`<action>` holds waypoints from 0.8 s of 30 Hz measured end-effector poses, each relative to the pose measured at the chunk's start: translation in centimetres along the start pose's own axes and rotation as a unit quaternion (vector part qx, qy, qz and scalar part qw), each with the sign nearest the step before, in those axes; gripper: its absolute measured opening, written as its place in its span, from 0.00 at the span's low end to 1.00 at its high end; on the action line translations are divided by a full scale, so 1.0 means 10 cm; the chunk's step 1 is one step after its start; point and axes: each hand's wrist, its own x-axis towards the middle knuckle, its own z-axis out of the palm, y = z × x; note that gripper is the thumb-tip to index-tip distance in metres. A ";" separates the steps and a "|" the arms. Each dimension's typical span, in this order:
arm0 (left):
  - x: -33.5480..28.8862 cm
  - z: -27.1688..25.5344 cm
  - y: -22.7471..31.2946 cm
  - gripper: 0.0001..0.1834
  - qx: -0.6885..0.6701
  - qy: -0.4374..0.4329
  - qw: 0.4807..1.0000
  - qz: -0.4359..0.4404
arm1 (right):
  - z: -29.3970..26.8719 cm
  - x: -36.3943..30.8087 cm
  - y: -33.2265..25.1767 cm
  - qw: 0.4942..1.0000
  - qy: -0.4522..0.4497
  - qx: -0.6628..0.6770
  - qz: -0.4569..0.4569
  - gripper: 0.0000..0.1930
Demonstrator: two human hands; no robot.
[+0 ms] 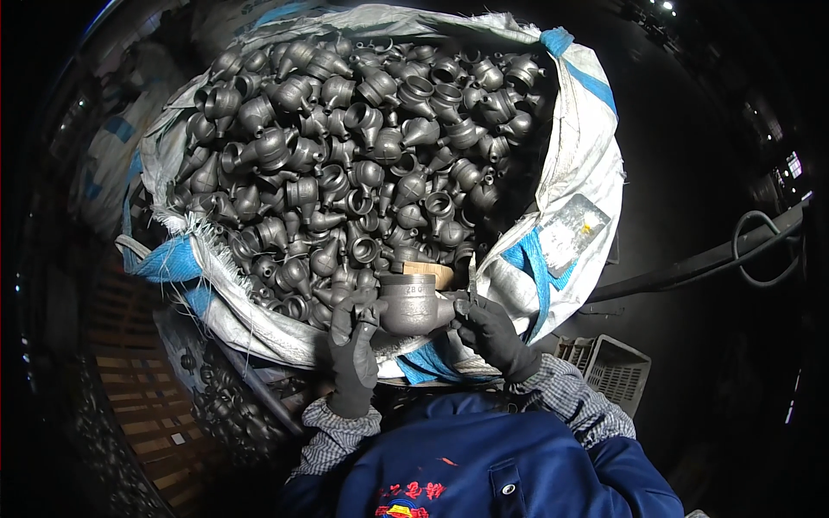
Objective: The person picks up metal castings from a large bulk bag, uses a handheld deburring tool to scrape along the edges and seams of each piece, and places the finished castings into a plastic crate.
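A dark grey metal casting (409, 307), round-bellied with a wide open collar on top and short stubs at its sides, is held up at the near edge of a big sack. My gloved left hand (353, 350) is closed on its left stub. My gloved right hand (495, 335) is closed at its right stub, and a thin, narrow grey tool (472, 278) stands up from its fingers. The tool's exact kind is unclear. Just behind the casting lies a brown cardboard-like piece (429, 273). Many similar castings (337, 155) fill the sack beyond.
The white woven sack (591, 164) has frayed edges and blue straps (173, 261). A grey plastic crate (618, 373) stands at the right. Brown slatted crating (147, 406) and more loose castings (233, 410) are at the lower left. A dark bar (673, 269) extends at the right.
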 end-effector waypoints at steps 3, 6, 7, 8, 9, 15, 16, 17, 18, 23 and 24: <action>0.04 -0.01 0.03 0.21 -0.034 -0.030 0.999 -0.011 | -0.15 0.09 0.22 0.996 0.003 -0.083 -0.032 0.12; 0.03 0.01 0.08 0.22 -0.029 -0.003 0.998 -0.050 | -0.10 0.07 0.17 0.997 -0.015 -0.079 -0.003 0.20; 0.02 0.02 0.10 0.22 -0.022 0.011 0.998 -0.066 | -0.10 0.06 0.16 0.998 -0.026 -0.054 0.019 0.20; 0.03 -0.02 0.09 0.23 -0.036 -0.009 0.998 -0.059 | -0.10 0.05 0.15 0.998 -0.037 -0.029 0.042 0.21; 0.05 -0.09 0.05 0.23 -0.050 -0.029 0.997 -0.053 | -0.08 0.05 0.15 0.998 -0.023 -0.049 0.031 0.21; 0.09 -0.08 0.16 0.24 -0.020 -0.084 0.995 -0.046 | -0.15 0.20 0.41 0.942 0.004 -0.233 -0.241 0.22; 0.08 -0.09 0.16 0.24 -0.012 -0.081 0.995 -0.050 | -0.13 0.15 0.31 0.994 -0.011 -0.090 -0.065 0.21; 0.09 -0.10 0.16 0.23 -0.015 -0.079 0.996 -0.046 | -0.12 0.13 0.25 0.991 -0.025 0.057 0.115 0.21; 0.10 -0.10 0.15 0.23 -0.018 -0.077 0.996 -0.043 | -0.12 0.19 0.34 0.990 0.010 -0.099 -0.098 0.21; 0.18 -0.26 -0.05 0.20 -0.055 -0.034 0.996 -0.055 | -0.02 0.13 0.22 0.969 0.033 -0.212 -0.123 0.21; 0.20 -0.30 -0.09 0.20 -0.050 -0.026 0.997 -0.056 | 0.03 0.09 0.12 0.982 0.028 -0.176 -0.061 0.21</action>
